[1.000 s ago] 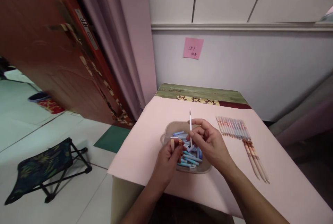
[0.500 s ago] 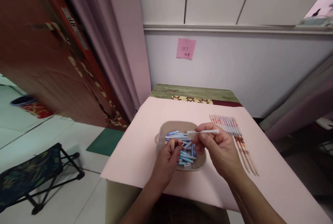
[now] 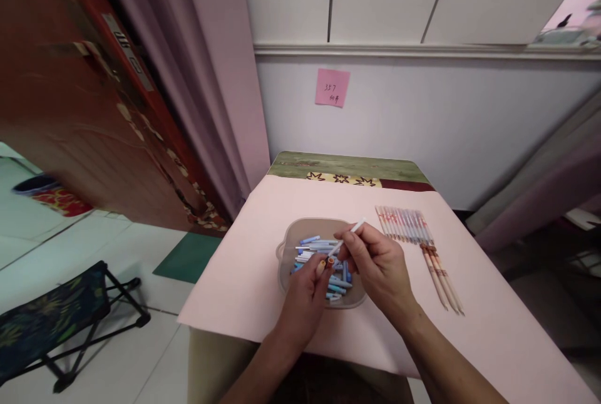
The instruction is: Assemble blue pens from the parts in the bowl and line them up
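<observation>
White refill (image 3: 346, 238) pinched in our R hand (image 3: 378, 261), fingers closed!
Our L hand (image 3: 304, 294) grips 2 pen barrels (image 3: 330, 262), by tub (image 3: 300, 229) w/ blue pens (image 3: 340, 282).

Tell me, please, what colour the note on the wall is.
The note is pink, clearest in the head view.

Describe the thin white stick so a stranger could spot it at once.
On the pink-covered table, find the beige tub. Over it, the right hand pinches the white stick at a slant. Unlike the loose pieces in the tub, it is held up, and unlike the brownish tubes in the left hand, it is white.
</observation>
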Motion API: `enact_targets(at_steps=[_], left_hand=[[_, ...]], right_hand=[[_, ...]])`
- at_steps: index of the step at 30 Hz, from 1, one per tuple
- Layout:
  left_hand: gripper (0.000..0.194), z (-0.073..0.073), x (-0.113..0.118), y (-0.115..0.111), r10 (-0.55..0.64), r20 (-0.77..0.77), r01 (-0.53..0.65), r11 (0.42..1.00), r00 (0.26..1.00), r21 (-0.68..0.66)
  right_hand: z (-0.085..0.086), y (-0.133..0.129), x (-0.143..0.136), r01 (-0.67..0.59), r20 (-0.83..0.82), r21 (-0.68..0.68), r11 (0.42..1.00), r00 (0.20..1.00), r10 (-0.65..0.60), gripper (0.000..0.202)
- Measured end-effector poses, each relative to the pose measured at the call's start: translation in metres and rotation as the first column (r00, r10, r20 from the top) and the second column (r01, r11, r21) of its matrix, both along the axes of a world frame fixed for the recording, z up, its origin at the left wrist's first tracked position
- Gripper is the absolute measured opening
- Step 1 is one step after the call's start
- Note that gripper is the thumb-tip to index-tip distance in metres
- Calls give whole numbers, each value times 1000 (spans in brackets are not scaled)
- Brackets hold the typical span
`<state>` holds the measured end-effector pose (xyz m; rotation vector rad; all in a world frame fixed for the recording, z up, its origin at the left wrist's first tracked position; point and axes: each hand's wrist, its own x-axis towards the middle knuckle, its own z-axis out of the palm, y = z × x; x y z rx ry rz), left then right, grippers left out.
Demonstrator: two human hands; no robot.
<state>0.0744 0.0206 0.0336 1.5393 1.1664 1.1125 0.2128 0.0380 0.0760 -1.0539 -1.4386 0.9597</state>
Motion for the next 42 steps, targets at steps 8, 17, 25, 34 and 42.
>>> enact_targets(at_steps=[8,17,25,34,42], left_hand=[[18,-11,2,-1,17,-121,-13,999,992,35],[19,-7,-1,-3,7,62,-3,997,998,-75],[25,-8,0,2,161,390,-67,967,907,-245],[30,3,-5,-2,281,411,-157,938,867,-310],[30,1,-14,2,303,344,-210,937,889,-280]], right_hand=[[0,1,0,-36,132,60,998,991,27,26],[-13,-1,2,-74,124,-51,996,989,80,34],[-61,-3,-1,-168,-243,-250,954,964,106,30],[-69,-9,-29,-360,-582,-403,841,810,68,35],[-76,-6,-32,-430,-731,-503,750,674,-104,30]])
